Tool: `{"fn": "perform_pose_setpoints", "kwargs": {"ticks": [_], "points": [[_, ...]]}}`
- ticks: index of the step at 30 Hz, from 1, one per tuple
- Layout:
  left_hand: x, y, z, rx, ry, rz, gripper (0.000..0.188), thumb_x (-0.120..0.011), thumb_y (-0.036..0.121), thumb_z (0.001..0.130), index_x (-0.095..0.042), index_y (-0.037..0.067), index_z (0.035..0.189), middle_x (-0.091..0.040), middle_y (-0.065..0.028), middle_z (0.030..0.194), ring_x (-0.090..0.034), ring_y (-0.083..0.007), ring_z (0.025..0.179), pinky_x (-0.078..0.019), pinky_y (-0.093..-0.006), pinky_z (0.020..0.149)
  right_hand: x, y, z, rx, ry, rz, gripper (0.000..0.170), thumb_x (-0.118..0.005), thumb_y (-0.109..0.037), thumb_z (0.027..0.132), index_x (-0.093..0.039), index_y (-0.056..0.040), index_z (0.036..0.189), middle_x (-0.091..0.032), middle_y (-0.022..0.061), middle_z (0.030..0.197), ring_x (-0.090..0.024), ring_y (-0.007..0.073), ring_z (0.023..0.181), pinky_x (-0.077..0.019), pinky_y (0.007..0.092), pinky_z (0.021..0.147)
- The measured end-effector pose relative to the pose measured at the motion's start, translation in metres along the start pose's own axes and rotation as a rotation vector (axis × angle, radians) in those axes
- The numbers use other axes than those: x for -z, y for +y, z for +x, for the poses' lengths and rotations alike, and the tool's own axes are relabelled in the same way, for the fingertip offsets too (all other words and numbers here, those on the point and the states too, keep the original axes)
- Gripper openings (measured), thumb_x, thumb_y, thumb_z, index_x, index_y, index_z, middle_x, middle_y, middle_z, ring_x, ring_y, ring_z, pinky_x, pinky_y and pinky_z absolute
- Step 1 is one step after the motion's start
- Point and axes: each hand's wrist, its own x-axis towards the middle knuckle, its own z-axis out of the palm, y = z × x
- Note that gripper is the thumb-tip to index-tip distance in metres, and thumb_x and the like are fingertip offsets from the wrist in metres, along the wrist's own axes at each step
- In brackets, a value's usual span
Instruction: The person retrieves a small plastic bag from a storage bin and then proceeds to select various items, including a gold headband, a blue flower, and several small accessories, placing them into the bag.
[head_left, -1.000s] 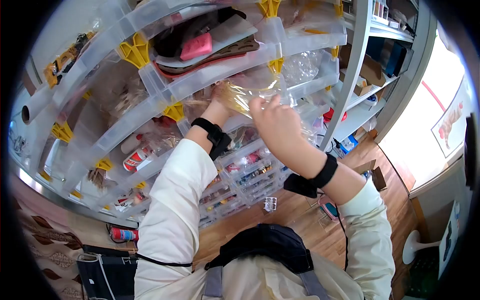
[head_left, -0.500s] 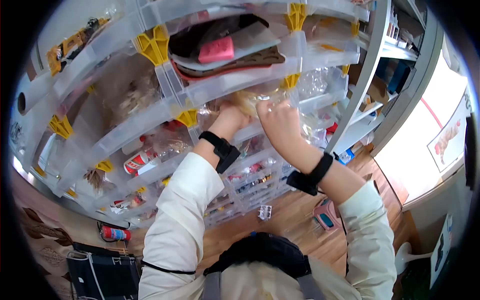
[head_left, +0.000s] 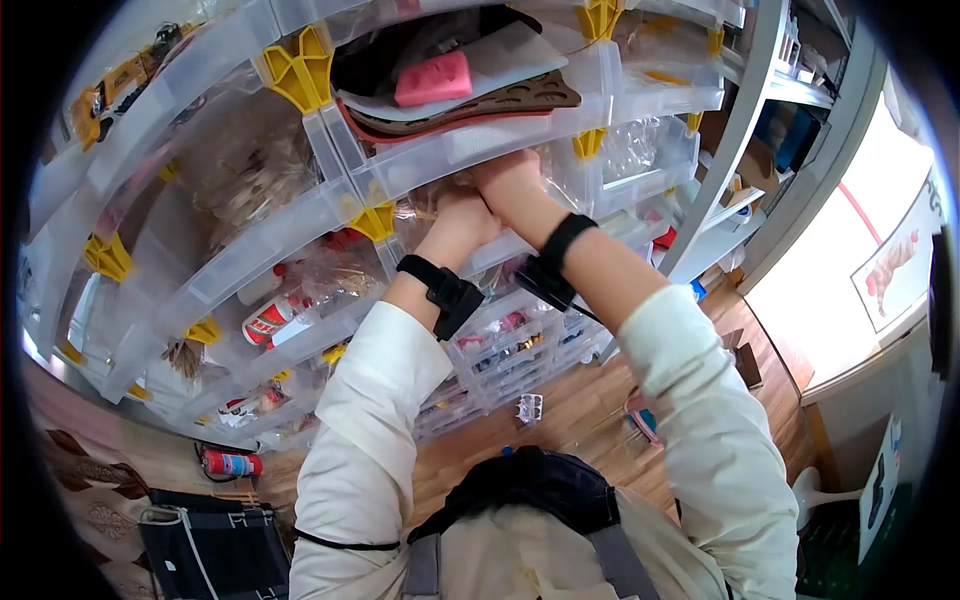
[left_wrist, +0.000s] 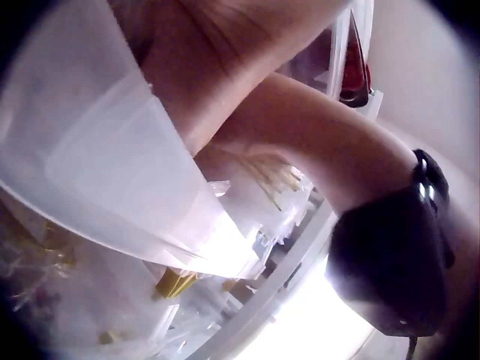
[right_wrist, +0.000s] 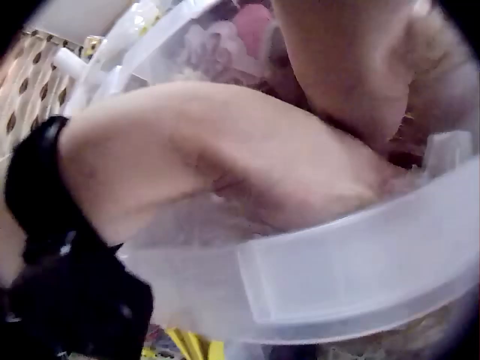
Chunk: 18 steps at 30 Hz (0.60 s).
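From the right wrist, I see a curved, frosted-clear plastic bin (right_wrist: 360,289) across the near right; beyond its front wall, the bare left hand (right_wrist: 300,172) reaches in from the left and the bare right hand (right_wrist: 349,71) comes down from above, the two overlapping. The fingers of both are out of my sight, so I can't tell how open they are or what they hold.

From the left wrist, the bin's pale wall takes up the left, with the left hand above, and the right forearm (left_wrist: 315,142) crosses farther off, wearing a black wrist device (left_wrist: 390,262).

From the head, the hands are together in that bin, the right one farther in, below a pink rectangular block (head_left: 433,80). A red-and-white container (head_left: 268,320) sits left; a red fire extinguisher (head_left: 230,463) is near left.
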Motion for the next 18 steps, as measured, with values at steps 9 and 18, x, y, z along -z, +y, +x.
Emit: {"fn": "perform_pose_setpoints", "kwargs": {"ticks": [9, 18], "points": [[0.007, 0.004, 0.003, 0.06, -0.092, -0.094, 0.053, -0.056, 0.044, 0.072, -0.054, 0.004, 0.106, -0.05, -0.0158, 0.112, -0.049, -0.0293, 0.103, -0.0383, -0.0355, 0.086, -0.009, 0.012, 0.007, -0.029, 0.018, 0.114, 0.031, -0.045, -0.021, 0.078, -0.056, -0.0042, 0.102, -0.053, 0.0164, 0.108, -0.051, 0.0279, 0.101, -0.0401, 0.0355, 0.085], [-0.002, 0.004, 0.001, 0.005, -0.126, -0.025, 0.042, -0.045, 0.044, 0.078, -0.06, 0.012, 0.098, -0.059, -0.0106, 0.098, -0.056, -0.0269, 0.093, -0.0429, -0.0375, 0.08, -0.017, 0.024, 0.009, -0.133, -0.22, 0.158, 0.035, -0.049, -0.027, 0.077, -0.054, -0.0086, 0.107, -0.05, 0.0125, 0.114, -0.049, 0.0243, 0.104, -0.0424, 0.0343, 0.083]]}}
